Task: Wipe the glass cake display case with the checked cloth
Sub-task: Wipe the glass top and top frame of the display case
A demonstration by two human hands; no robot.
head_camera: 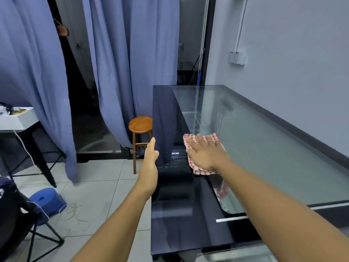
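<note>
The right hand (206,155) presses the checked cloth (203,154) flat on the glass case (264,140), fingers spread. The left hand (150,159) hangs free, fingers together, perhaps touching nothing.

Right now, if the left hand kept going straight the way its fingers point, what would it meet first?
Probably the wooden stool: the left hand, open and empty, points toward it, left of the display case. Depth is unclear.
</note>
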